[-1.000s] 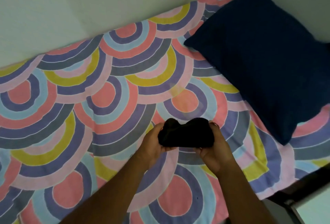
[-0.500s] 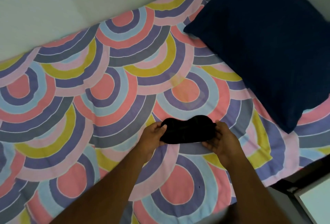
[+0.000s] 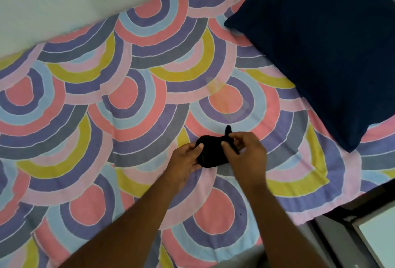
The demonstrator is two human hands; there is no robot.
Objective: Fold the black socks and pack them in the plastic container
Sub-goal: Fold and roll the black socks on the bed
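A bundle of black socks [image 3: 211,152] lies on the patterned bedsheet [image 3: 132,101] near the bed's front edge. My left hand [image 3: 184,160] grips the bundle's left end, thumb on top. My right hand [image 3: 245,154] pinches the right end between thumb and fingers, and a narrow tip of sock sticks up above its fingers. The right part of the socks is hidden under that hand. No plastic container is in view.
A large dark blue pillow [image 3: 324,50] lies on the bed at the upper right. A pale wall [image 3: 64,0] runs along the bed's far side. At the lower right, past the bed's edge, a dark frame and a white surface [image 3: 378,240] show.
The socks went from stretched flat between both hands to a shorter bundle. My right hand moved left over the right end and lifted a tip of sock upward.
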